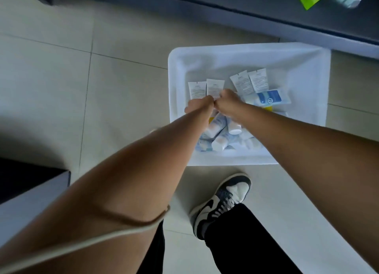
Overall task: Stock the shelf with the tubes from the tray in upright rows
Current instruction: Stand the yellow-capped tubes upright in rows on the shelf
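- The tubes (239, 85) lie loose in the tray. Most have their long axes running away from the person, flat crimped ends far and caps near.
- One blue-banded tube (270, 98) lies crosswise.
- The white tray (307, 68) sits on the tiled floor (61, 79).
- The left hand (200, 106) and right hand (227, 102) meet over two of the tubes. Their fingers are hidden, so I cannot tell whether they grip anything.
- A shoe (221, 202) stands near the tray.

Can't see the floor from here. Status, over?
Left hand and right hand down in white plastic tray, over small white tubes. Grip hidden. Nothing in the way.
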